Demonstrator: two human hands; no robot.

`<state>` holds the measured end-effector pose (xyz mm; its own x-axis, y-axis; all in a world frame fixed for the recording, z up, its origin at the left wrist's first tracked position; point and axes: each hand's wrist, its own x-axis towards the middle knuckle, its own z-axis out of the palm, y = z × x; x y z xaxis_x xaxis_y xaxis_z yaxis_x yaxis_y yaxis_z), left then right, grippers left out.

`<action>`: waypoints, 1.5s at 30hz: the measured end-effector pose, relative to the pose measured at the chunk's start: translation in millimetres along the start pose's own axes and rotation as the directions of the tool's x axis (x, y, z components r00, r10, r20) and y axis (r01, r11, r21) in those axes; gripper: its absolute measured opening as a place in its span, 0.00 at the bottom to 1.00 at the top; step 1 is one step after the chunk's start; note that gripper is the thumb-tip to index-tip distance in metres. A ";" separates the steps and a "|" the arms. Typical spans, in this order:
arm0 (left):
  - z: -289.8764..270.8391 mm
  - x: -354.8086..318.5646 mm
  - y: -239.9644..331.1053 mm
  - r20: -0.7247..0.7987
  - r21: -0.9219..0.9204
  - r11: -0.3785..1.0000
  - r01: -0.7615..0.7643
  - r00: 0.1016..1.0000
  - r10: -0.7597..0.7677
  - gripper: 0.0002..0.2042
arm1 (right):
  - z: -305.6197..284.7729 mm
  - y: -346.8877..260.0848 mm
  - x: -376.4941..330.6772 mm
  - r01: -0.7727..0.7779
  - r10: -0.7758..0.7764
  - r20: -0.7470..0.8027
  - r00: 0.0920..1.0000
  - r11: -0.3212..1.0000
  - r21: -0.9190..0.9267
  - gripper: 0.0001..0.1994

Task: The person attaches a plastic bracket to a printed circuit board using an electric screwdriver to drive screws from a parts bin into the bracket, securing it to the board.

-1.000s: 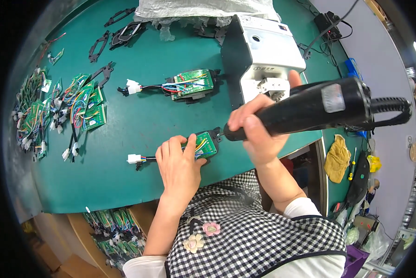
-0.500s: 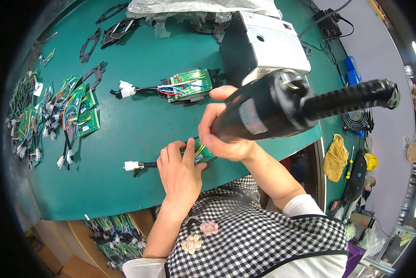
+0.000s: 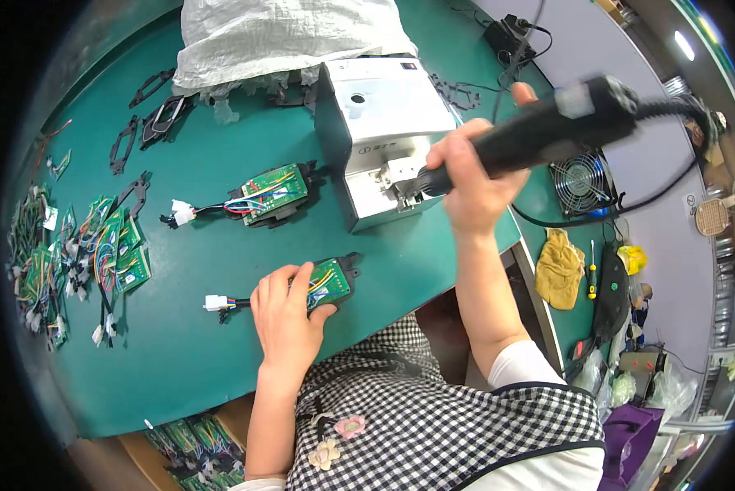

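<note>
While the left hand (image 3: 290, 315) lies flat on a green board (image 3: 328, 284) near the front edge of the surface (image 3: 212, 245), its fingers spread and pressing the board down rather than closing round it, the right hand (image 3: 474, 176) is raised above the surface's right edge. Its grip is wrapped fully round a black powered driver (image 3: 539, 135), whose tip is held at the slot of a grey box (image 3: 384, 139) standing toward the back right of the surface. A coiled cable is seen trailing from the driver's far end.

The board is seated in a black frame, with coloured wires running left to a white plug (image 3: 214, 302). A second such board (image 3: 271, 193) is laid at mid-surface, and a heap of boards (image 3: 73, 262) is gathered along the left edge.

Judged from this, the step in hand appears to be the taking of a screw from the box onto the driver tip, with the board kept pinned for fastening. The next move would call for the tip to be brought down squarely over a hole in the board, kept upright, while the board is kept from sliding.
</note>
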<state>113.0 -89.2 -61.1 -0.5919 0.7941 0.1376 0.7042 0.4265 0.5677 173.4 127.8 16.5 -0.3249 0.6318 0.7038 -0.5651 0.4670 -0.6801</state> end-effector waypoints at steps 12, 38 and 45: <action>-0.8 -8.2 -10.1 -0.064 -0.009 1.000 0.017 0.998 -0.017 0.23 | 21.6 -19.9 -81.7 -0.258 0.239 0.115 0.964 0.945 0.201 0.42; -3.7 -12.8 -5.0 -0.103 0.057 0.995 0.086 0.991 -0.080 0.33 | 2.3 0.1 5.0 0.043 -0.043 0.006 0.999 0.999 0.026 0.28; 6.1 -14.6 -20.0 -0.244 -0.013 1.000 0.009 0.970 -0.011 0.20 | 5.9 -16.6 -28.3 -0.239 0.234 0.122 0.965 0.971 0.028 0.37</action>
<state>109.9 -106.6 -79.4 -0.6776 0.6598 0.3248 0.6941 0.4278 0.5790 187.5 98.6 9.1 -0.5381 0.6431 0.5449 -0.4920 0.2852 -0.8225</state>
